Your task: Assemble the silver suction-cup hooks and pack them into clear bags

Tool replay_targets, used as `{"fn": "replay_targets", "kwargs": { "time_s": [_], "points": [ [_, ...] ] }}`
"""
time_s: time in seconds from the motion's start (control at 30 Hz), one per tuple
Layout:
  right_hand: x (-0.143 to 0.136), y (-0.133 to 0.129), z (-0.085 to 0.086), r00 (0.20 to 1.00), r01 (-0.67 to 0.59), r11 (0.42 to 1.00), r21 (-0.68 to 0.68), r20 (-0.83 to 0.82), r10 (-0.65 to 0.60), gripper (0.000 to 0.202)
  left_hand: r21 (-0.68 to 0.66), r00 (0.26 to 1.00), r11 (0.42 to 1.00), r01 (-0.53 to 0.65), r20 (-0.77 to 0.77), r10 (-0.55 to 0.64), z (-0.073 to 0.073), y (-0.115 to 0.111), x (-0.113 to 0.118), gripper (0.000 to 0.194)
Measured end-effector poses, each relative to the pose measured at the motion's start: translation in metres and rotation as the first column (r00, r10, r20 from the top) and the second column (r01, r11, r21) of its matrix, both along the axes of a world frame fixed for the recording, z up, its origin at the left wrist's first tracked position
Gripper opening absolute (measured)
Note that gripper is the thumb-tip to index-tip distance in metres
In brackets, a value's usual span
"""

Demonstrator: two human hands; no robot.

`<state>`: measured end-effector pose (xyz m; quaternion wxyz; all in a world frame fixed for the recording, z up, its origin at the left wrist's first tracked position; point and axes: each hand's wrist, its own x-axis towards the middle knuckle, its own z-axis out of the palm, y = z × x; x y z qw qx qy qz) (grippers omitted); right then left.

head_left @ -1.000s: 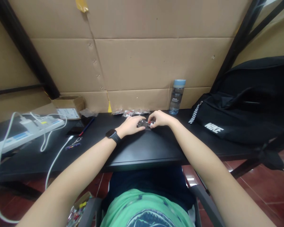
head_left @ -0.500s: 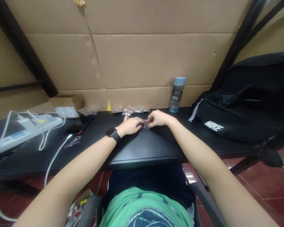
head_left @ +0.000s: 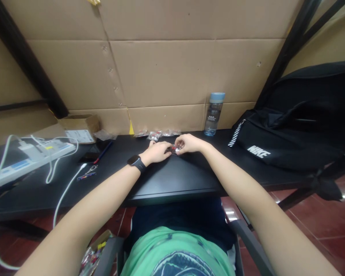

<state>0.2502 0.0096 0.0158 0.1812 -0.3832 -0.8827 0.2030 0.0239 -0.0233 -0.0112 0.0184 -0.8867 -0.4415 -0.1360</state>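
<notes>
Between my hands, low over the black table, is a small clear plastic bag [head_left: 174, 149] with something red at it; the contents are too small to make out. My left hand [head_left: 157, 152], with a dark watch on its wrist, has its fingers curled down on the bag's left side. From the right, my right hand [head_left: 189, 143] pinches the bag's other side with thumb and fingertips. Just beyond the hands, along the cardboard wall, lies a row of several small clear packets [head_left: 155, 135] with silvery and red contents.
A water bottle [head_left: 214, 114] and a black backpack [head_left: 290, 122] stand on the right. To the left are a power strip [head_left: 31, 159] with white cables, a cardboard box [head_left: 79, 128], a dark phone [head_left: 89, 156] and a keychain [head_left: 87, 175]. Below left, a box of packets [head_left: 93, 257] sits near the chair.
My right hand has shifted slightly left, closer to my left hand. A shiny part of the bag now shows at its fingertips. The view has moved a little.
</notes>
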Motion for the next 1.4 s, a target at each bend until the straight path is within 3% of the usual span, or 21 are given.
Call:
{"fn": "replay_targets", "kwargs": {
  "time_s": [0.33, 0.67, 0.87, 1.13, 1.4],
  "points": [
    [0.014, 0.01, -0.005, 0.976, -0.097, 0.942, -0.32, -0.216, 0.027, 0.041, -0.024, 0.999, 1.0, 0.003, 0.034, -0.002, 0.0, -0.001, -0.001, 0.039],
    [0.019, 0.016, -0.01, 0.964, -0.115, 0.92, -0.374, -0.266, 0.012, 0.04, -0.064, 0.998, 0.998, -0.004, 0.06, 0.008, 0.0, 0.001, 0.001, 0.039],
    [0.015, 0.021, -0.014, 0.977, -0.067, 0.955, -0.289, -0.214, 0.004, 0.038, -0.108, 0.999, 0.994, 0.016, 0.048, -0.01, 0.005, -0.002, 0.0, 0.039],
    [0.006, 0.02, -0.016, 0.991, 0.061, 0.997, -0.043, -0.116, -0.066, 0.03, -0.096, 0.999, 0.995, 0.017, 0.053, -0.012, 0.006, -0.001, 0.001, 0.042],
    [-0.012, 0.011, -0.018, 0.979, 0.206, 0.948, 0.243, -0.042, -0.202, 0.026, -0.074, 0.992, 0.996, 0.052, 0.12, -0.043, 0.005, 0.001, 0.0, 0.039]
  ]
}}
